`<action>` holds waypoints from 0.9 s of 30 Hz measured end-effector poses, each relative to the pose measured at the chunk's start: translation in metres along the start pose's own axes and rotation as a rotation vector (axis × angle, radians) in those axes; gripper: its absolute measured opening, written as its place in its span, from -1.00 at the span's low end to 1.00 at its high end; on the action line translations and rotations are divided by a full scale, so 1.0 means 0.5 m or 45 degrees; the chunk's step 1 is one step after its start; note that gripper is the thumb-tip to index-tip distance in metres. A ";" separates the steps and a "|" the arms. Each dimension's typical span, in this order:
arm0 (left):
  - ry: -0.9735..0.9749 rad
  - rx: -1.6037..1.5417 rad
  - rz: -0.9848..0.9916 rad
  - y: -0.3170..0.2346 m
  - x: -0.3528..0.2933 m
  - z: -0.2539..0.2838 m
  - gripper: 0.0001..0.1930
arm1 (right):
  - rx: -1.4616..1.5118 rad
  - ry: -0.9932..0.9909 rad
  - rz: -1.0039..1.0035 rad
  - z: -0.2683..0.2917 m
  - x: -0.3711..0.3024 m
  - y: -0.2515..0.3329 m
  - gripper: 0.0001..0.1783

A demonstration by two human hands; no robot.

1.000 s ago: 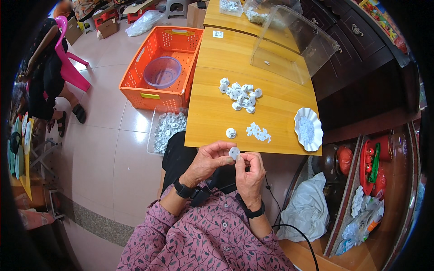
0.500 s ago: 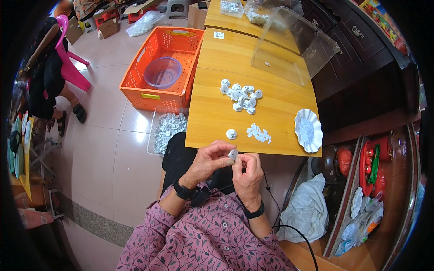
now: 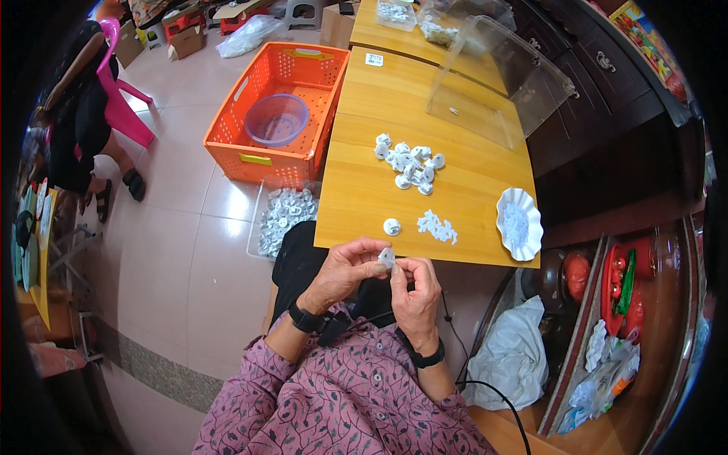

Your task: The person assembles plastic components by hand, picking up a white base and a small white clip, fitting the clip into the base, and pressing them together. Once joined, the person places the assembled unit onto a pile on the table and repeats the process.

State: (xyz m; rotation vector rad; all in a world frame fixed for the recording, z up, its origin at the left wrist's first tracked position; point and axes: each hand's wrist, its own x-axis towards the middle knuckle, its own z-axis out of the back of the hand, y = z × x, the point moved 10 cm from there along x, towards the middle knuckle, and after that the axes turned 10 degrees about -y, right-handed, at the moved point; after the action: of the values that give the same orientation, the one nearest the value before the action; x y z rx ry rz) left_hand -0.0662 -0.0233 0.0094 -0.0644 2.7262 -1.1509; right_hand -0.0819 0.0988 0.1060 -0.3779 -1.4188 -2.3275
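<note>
My left hand (image 3: pixel 343 274) pinches a small round white plastic piece (image 3: pixel 387 258) between thumb and fingers, just off the table's front edge. Against its right side press the closed thumb and forefinger of my right hand (image 3: pixel 415 294); whatever they grip is hidden. A similar round piece (image 3: pixel 392 227) lies alone on the yellow wooden table (image 3: pixel 364 178), beyond my left fingers. To its right is a little heap of thin white plastic bits (image 3: pixel 437 227). Farther back sits a pile of round white pieces (image 3: pixel 410 164), some with upright parts.
A scalloped white dish (image 3: pixel 534 248) of small translucent bits stands at the table's right edge. Behind it rises a clear plastic box (image 3: pixel 493 91). Left of the table are an orange crate (image 3: pixel 227 152) holding a purple basket (image 3: pixel 277 120), and a clear bin of white parts (image 3: pixel 287 220).
The round piece has turned a little in my left fingers and shifted slightly left. Both hands stay close together. The whole view has shifted slightly.
</note>
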 end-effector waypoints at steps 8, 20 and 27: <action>0.017 0.047 -0.027 -0.002 -0.003 0.001 -0.62 | -0.064 0.023 0.029 -0.009 -0.004 -0.014 -0.89; 0.032 0.175 -0.099 -0.016 -0.006 0.005 -0.63 | -0.058 0.088 0.114 -0.021 -0.008 -0.004 -0.89; -0.012 0.048 0.010 -0.008 -0.009 0.005 -0.65 | 0.153 0.056 -0.231 -0.016 -0.011 -0.042 -0.89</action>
State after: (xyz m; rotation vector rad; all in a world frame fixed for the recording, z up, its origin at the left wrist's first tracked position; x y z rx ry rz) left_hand -0.0616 -0.0275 0.0114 -0.0542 2.6931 -1.1961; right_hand -0.0866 0.1013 0.0835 -0.1688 -1.6223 -2.3589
